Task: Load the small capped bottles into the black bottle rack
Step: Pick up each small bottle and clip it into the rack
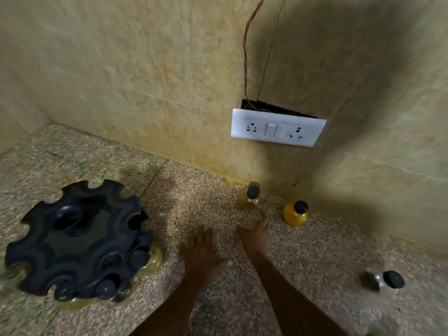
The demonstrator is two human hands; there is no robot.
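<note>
The black bottle rack [80,238], round with notched edges, sits on the speckled counter at the left; several black-capped bottles hang in its near notches, one of them a yellowish bottle [151,260] at its right side. A pale yellow bottle [251,198] and an orange bottle [295,212] stand by the wall. Another black-capped bottle [388,281] stands at the right. My left hand [200,249] hovers empty over the counter, fingers straight. Stretching toward the pale yellow bottle, my right hand [254,232] has its fingertips just short of it; motion blur hides the fingers' detail.
A tiled wall rises close behind the bottles, forming a corner at the right. A white socket and switch plate [276,128] hangs loose from the wall with a red wire [244,57] running up. Bare counter [315,251] lies between my hands and the right bottle.
</note>
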